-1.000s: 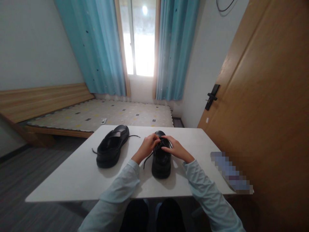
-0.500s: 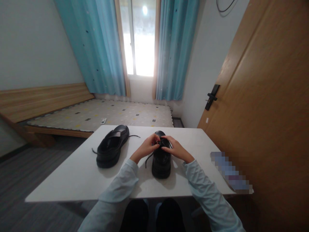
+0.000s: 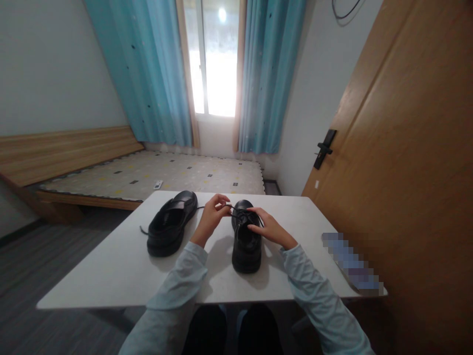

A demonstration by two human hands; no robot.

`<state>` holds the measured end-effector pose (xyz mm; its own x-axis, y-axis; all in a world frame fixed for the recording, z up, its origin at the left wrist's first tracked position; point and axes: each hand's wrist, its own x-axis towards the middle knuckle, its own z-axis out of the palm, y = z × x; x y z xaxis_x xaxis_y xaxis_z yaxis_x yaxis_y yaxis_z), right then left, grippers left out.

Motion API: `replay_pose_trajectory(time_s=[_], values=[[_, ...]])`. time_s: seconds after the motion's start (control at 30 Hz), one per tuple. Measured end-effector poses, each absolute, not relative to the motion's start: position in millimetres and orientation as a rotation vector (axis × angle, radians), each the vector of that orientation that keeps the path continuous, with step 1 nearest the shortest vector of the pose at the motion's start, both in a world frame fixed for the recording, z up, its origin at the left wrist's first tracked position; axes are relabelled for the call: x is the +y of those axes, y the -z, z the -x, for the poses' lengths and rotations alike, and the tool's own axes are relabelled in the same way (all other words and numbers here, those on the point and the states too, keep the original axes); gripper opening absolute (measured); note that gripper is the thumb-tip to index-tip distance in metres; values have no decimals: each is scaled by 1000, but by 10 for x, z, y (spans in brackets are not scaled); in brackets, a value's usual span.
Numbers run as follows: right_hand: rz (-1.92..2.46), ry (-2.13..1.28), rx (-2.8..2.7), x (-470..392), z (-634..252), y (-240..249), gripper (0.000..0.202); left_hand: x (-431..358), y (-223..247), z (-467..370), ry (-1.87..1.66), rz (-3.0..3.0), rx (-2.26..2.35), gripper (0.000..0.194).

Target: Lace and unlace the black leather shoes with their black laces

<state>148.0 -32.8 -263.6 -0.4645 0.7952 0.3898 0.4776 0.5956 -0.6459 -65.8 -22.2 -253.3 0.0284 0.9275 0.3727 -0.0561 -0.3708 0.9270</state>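
A black lace-up shoe (image 3: pixel 247 256) stands on the white table in front of me, toe pointing away. My left hand (image 3: pixel 213 214), left of the shoe, pinches one end of its black shoelace (image 3: pixel 233 209), which stretches across to the lacing. My right hand (image 3: pixel 269 225) is at the shoe's right side, with fingers and thumb closed about the upper near the eyelets. Whether it also has lace in it is hidden. A second black shoe (image 3: pixel 157 246) rests on the left, its lace ends loose on both sides.
The white table (image 3: pixel 111 276) carries both shoes, with a blurred-out flat item (image 3: pixel 351 264) at its right edge. Beyond it is a bed (image 3: pixel 199 172) with a small white remote (image 3: pixel 158 185). A wooden door (image 3: pixel 402 162) stands close on the right.
My left hand has moved from above the lacing to the left, drawing the shoelace out with it. My right hand has stayed at the shoe.
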Motion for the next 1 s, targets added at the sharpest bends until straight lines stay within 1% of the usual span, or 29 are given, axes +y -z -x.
replay_pose_trajectory(time_s=[0.17,0.47,0.53,0.63,0.73,0.9,1.0], values=[[1000,-597,-2140,-321,-1483,2643,50,-220,2516,693,-1538,-1322,916,21],[1026,-603,-2117,-324,-1484,2662,52,-261,2480,732,-1640,-1252,669,9],[1039,-621,-2095,-327,-1486,2670,51,-292,2445,739,-1622,-1266,620,13],[1032,-638,-2070,-325,-1484,2682,44,-326,2399,766,-1592,-1229,569,27],[1014,-600,-2041,-318,-1480,2685,36,-324,2394,793,-1565,-1181,590,34],[1020,-545,-1984,-317,-1479,2655,23,-290,2442,778,-1496,-1212,584,36],[1021,-572,-1969,-325,-1486,2623,17,-287,2464,730,-1469,-1278,596,30]])
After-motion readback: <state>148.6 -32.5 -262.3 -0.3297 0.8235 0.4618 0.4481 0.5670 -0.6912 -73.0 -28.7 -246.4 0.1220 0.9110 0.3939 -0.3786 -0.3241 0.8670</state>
